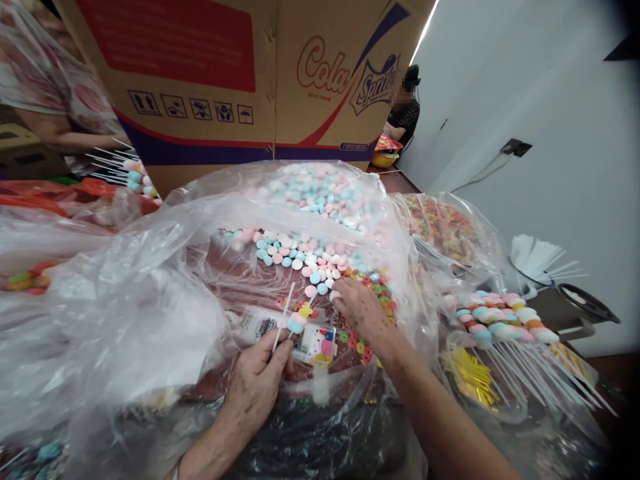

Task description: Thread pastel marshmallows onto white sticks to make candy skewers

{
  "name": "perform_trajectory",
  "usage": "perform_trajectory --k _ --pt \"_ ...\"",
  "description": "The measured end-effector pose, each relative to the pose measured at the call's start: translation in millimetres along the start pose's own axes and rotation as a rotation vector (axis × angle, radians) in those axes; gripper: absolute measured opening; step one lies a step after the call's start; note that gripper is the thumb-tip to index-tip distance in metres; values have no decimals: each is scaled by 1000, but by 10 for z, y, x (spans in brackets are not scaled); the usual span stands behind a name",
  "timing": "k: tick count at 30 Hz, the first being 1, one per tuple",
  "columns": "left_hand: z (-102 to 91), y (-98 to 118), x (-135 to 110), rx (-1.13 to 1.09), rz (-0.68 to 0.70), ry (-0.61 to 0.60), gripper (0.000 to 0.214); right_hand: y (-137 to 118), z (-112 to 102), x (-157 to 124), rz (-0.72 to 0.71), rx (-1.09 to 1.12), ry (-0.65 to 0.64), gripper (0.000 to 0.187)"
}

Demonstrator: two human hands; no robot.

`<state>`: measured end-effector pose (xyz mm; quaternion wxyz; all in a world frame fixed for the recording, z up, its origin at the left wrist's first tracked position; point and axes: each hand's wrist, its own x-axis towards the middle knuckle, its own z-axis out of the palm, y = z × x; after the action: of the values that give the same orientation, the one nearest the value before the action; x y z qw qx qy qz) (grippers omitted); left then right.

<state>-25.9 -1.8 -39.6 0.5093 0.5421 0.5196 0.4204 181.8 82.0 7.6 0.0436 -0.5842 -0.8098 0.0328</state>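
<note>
My left hand (pixel 263 370) is closed around two thin white sticks. One stick (pixel 284 315) is bare; the other carries a short candy skewer (pixel 297 323) of blue, pink and yellow pieces. At the near edge of the loose pastel candies (pixel 315 272), my right hand (pixel 364 308) has its fingers curled down in a pinch. Its fingertips touch the candies, and what lies between them is hidden. Colourful ring-shaped gummies (pixel 359 343) lie below and beside the right hand. Under the skewer is a clear printed packet (pixel 320 343).
A large cardboard box (pixel 200 67) stands behind a clear plastic bag (pixel 235 187) of pastel candies. Finished-looking candy skewers (pixel 505 315), yellow ties (pixel 470 375) and a container of white sticks (pixel 543 260) are at the right. Other people (pixel 405 113) are beyond the box.
</note>
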Motion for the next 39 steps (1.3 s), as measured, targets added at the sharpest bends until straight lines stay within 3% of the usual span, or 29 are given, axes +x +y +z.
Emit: perform_trajectory --k 5,8,10,13,16,19,26,30,39 --pt "-7 -10 13 23 12 10 26 -91 96 -31 -6 -63 54 23" --pt "-7 -9 5 71 13 14 25 -64 129 -11 17 65 123 24" --pt "-3 9 -2 94 19 8 24 -24 103 4 111 315 198 21" --pt "6 72 -5 145 21 -14 26 -1 15 3 252 966 284 13" --pt "15 138 1 217 22 -7 29 -54 -59 -20 303 1561 200 22" --pt "24 163 6 233 27 -5 30 -127 -81 -37 311 1770 124 24" --pt "25 177 14 266 -2 -19 32 -155 -88 -38 297 1782 103 23" --pt "24 183 14 261 -7 -22 31 -130 -70 -48 221 1714 104 22" --pt "38 208 18 296 -26 -31 32 -152 -12 -129 151 1236 199 27"
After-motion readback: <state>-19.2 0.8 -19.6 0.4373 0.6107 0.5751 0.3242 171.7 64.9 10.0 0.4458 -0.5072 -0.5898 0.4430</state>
